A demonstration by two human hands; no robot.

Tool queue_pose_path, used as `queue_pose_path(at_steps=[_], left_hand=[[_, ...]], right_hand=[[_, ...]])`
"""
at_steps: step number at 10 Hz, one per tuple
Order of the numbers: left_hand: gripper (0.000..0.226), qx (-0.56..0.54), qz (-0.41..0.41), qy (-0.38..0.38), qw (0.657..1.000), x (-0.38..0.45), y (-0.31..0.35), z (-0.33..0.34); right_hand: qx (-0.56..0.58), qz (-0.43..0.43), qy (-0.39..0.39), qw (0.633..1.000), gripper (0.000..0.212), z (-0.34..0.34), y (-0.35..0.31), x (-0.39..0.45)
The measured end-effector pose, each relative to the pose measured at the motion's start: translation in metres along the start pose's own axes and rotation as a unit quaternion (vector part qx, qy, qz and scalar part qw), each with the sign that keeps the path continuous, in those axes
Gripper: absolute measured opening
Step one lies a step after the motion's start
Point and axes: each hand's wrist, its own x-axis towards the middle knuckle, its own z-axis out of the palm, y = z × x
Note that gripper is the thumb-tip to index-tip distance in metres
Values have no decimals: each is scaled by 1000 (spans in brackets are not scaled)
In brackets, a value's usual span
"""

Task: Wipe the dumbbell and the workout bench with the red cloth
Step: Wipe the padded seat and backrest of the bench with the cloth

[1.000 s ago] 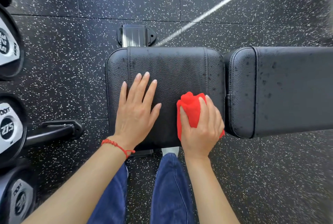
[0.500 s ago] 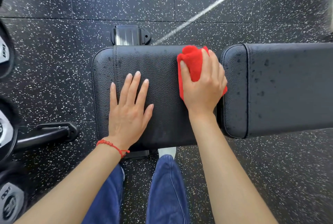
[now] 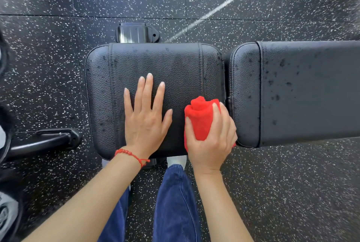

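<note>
**Cloth pulled back to the near edge of the seat pad**

Since half a second ago your right hand (image 3: pixel 211 136) has drawn the cloth (image 3: pixel 200 120) from the far edge of the seat pad (image 3: pixel 175 62) back to the near one, finishing a stroke along the pad's right side, just beside the gap to the back pad (image 3: pixel 303 89).

Head view: your fingers and thumb are curled round the bunched cloth, pressing it down so it drags rather than skids. Your left hand (image 3: pixel 145 119) lies flat with fingers spread on the middle of the seat, holding nothing; I judge it is there to brace you. Dark specks show thickly on the back pad, so that part looks unwiped, and the seat's left strip shows a few too.

At the left edge you can see blurred round shapes, possibly dumbbells (image 3: pixel 4 218) on a rack, though the view is too poor to be sure. A bench foot (image 3: pixel 137 32) pokes out beyond the seat.
</note>
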Motion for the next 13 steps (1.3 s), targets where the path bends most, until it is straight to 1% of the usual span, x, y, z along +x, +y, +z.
queue_pose_path(at_steps=[1, 2, 3, 4, 6, 8, 9, 10, 11, 12, 13], left_hand=[[56, 9, 1, 2, 1000, -1, -1, 1], [56, 12, 0, 0, 1000, 0, 0, -1], [56, 16, -2, 4, 1000, 0, 2, -1], [56, 17, -7, 7, 1000, 0, 3, -1], [57, 16, -5, 15, 1000, 0, 2, 1], [57, 16, 1, 18, 1000, -1, 1, 2], [56, 17, 1, 12, 1000, -2, 2, 2], [56, 1, -7, 17, 1000, -2, 3, 0], [56, -27, -11, 22, 999, -10, 15, -4], [56, -51, 17, 20, 998, -22, 37, -5], [56, -65, 36, 17, 997, -26, 59, -4]], right_hand=[[15, 7, 9, 1000, 55, 3, -4, 13], [36, 17, 2, 999, 57, 10, -7, 48], [45, 13, -5, 999, 59, 23, -14, 93], [44, -1, -11, 999, 61, 30, -18, 112], [38, -33, -49, 998, 72, 21, -10, 94], [30, -29, -69, 997, 60, -5, 10, 35], [50, -23, -72, 996, 57, -15, 17, 22], [103, -1, -67, 992, 56, -24, 19, 26], [135, 25, -35, 990, 56, -37, 24, 30], [140, 31, 4, 990, 56, -52, 35, 34], [113, 38, 31, 992, 56, -63, 56, 42]])
